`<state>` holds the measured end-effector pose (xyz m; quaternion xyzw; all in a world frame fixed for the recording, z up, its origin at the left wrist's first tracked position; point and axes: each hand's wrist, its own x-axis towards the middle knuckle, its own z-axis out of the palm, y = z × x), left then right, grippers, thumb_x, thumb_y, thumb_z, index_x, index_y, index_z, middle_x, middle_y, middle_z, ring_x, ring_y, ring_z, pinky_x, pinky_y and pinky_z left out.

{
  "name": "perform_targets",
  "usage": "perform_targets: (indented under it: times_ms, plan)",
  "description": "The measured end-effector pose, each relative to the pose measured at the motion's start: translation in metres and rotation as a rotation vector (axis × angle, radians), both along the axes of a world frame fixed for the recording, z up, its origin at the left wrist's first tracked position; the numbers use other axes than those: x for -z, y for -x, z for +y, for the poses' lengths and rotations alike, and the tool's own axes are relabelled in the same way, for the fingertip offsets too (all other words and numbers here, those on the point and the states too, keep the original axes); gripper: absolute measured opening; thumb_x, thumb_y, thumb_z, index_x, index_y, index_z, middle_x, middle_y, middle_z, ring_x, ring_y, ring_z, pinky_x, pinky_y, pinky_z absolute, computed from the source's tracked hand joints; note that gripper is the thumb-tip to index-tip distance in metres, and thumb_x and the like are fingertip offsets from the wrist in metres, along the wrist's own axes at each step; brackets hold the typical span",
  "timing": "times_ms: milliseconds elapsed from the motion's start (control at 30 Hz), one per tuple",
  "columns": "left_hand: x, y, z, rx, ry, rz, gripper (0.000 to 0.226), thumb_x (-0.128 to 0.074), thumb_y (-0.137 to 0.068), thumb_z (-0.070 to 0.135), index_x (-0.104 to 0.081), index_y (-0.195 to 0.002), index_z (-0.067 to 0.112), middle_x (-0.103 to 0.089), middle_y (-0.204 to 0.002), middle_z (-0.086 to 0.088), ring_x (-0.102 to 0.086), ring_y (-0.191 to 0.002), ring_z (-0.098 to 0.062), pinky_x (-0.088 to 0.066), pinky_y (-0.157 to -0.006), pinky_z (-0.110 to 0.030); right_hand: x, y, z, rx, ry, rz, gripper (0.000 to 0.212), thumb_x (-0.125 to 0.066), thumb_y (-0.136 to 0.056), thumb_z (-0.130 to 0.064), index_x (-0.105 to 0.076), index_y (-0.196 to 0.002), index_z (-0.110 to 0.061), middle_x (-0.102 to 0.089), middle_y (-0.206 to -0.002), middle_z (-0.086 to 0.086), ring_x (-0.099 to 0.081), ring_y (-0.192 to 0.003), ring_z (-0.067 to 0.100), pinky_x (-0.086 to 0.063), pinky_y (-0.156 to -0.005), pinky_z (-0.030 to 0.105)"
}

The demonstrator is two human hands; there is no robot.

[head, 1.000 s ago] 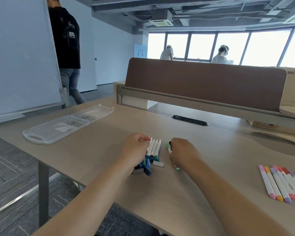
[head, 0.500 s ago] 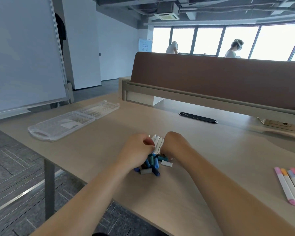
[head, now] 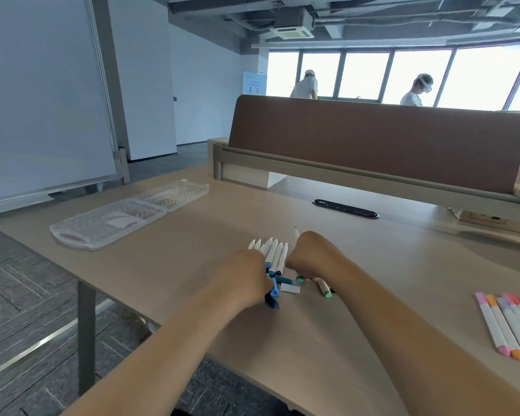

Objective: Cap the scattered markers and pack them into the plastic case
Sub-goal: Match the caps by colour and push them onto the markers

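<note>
working mid-table on the light wooden desk point(head: 177, 265), over a bundle of white-barrelled markers with blue and teal caps point(head: 273, 256). covers the bundle's near ends with the left hand point(head: 246, 277), knuckles up, fingers tucked under and hidden, so cannot tell whether gripping or only pressing. curls the right hand point(head: 311, 256) tight round a single white marker point(head: 296, 234), bare far tip poking out past the knuckles. just near of that, a loose white cap point(head: 290, 289) and a green-capped marker point(head: 324, 289), flat on the wood. over at the near right, a tidy row of pink, orange and purple capped markers point(head: 505, 325), well apart from both hands. far left, the clear plastic case point(head: 126, 214), lying open, no marker visible inside. roughly halfway by the look of it: plenty capped, at least one cap loose, nothing packed yet.
</note>
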<state>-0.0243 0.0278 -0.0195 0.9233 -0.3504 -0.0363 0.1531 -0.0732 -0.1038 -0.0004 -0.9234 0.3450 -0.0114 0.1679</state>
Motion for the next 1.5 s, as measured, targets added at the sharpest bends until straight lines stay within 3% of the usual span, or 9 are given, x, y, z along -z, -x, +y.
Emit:
perform_targets:
  times_ms: [133,233,400,533,633,733,867,1333,1500]
  plan:
    - [-0.001,0.009,-0.007,-0.025,-0.117,-0.078,0.026,-0.078,-0.074,0.030,-0.066,-0.092,0.016,-0.066,-0.099,-0.007,-0.056,-0.082,-0.022,-0.046,-0.066,-0.027,0.001,0.011,-0.003,-0.017,-0.067,-0.100,0.020,-0.060,-0.081,-0.013,-0.046,-0.068,-0.011,-0.052,-0.064,0.008,-0.047,-0.055,0.022,-0.032,-0.051,0.027]
    - [0.003,0.010,-0.014,-0.041,-0.139,-0.120,0.035,-0.076,-0.079,0.027,-0.065,-0.111,0.017,-0.064,-0.111,-0.004,-0.060,-0.102,-0.023,-0.046,-0.075,-0.030,0.004,0.016,-0.004,-0.035,-0.090,-0.135,0.012,-0.058,-0.080,-0.014,-0.047,-0.077,-0.012,-0.054,-0.072,0.008,-0.051,-0.062,0.024,-0.037,-0.057,0.029]
    - [0.002,0.011,-0.018,-0.049,-0.166,-0.156,0.033,-0.073,-0.084,0.022,-0.064,-0.115,0.014,-0.064,-0.116,-0.004,-0.061,-0.107,-0.023,-0.047,-0.081,-0.029,0.002,0.024,-0.004,-0.065,-0.115,-0.177,0.013,-0.059,-0.083,-0.019,-0.047,-0.083,-0.016,-0.055,-0.081,0.006,-0.052,-0.070,0.021,-0.040,-0.061,0.032]
    - [-0.002,0.010,-0.013,-0.110,-0.018,-0.108,0.002,-0.063,-0.086,0.019,-0.061,-0.085,0.018,-0.066,-0.096,-0.004,-0.065,-0.089,-0.023,-0.045,-0.066,-0.028,0.000,0.027,-0.002,-0.120,-0.108,-0.195,0.017,-0.057,-0.089,-0.022,-0.044,-0.079,-0.018,-0.048,-0.076,0.003,-0.043,-0.065,0.016,-0.035,-0.057,0.028]
    - [-0.002,-0.002,-0.004,-0.166,0.305,0.023,0.021,-0.056,-0.085,0.019,-0.052,-0.064,0.014,-0.053,-0.062,-0.002,-0.056,-0.058,-0.022,-0.035,-0.051,-0.027,0.001,0.028,-0.002,-0.181,-0.072,-0.248,0.026,-0.049,-0.099,-0.028,-0.045,-0.075,-0.017,-0.045,-0.071,0.001,-0.040,-0.062,0.014,-0.033,-0.057,0.028]
    - [-0.005,-0.013,0.003,-0.123,0.614,0.307,0.019,-0.062,-0.084,0.021,-0.069,-0.071,0.008,-0.055,-0.060,-0.007,-0.048,-0.055,-0.021,-0.040,-0.056,-0.030,0.003,0.029,-0.001,-0.231,-0.017,-0.265,0.024,-0.052,-0.100,-0.035,-0.057,-0.085,-0.017,-0.053,-0.077,-0.001,-0.048,-0.068,0.014,-0.039,-0.064,0.028]
    - [-0.003,-0.026,0.005,-0.091,0.842,0.540,0.010,-0.069,-0.087,0.015,-0.066,-0.081,0.022,-0.061,-0.068,-0.004,-0.051,-0.060,-0.018,-0.046,-0.062,-0.036,0.003,0.034,0.001,-0.311,-0.036,-0.284,0.017,-0.058,-0.096,-0.037,-0.062,-0.088,-0.023,-0.059,-0.089,-0.003,-0.052,-0.078,0.014,-0.039,-0.065,0.028]
    - [0.002,-0.027,0.003,-0.028,0.881,0.492,0.024,-0.058,-0.094,0.012,-0.069,-0.082,0.028,-0.063,-0.068,0.004,-0.049,-0.055,-0.010,-0.041,-0.057,-0.029,0.003,0.040,0.001,-0.346,-0.079,-0.207,0.022,-0.061,-0.095,-0.037,-0.072,-0.100,-0.019,-0.064,-0.095,0.000,-0.055,-0.083,0.015,-0.041,-0.070,0.028]
    - [-0.001,-0.022,0.004,-0.009,0.856,0.399,0.012,-0.060,-0.094,0.011,-0.064,-0.099,0.020,-0.068,-0.081,0.004,-0.059,-0.055,-0.008,-0.044,-0.051,-0.024,-0.001,0.041,0.002,-0.358,-0.081,-0.198,0.021,-0.062,-0.095,-0.034,-0.076,-0.105,-0.021,-0.068,-0.090,0.009,-0.051,-0.070,0.014,-0.038,-0.062,0.026]
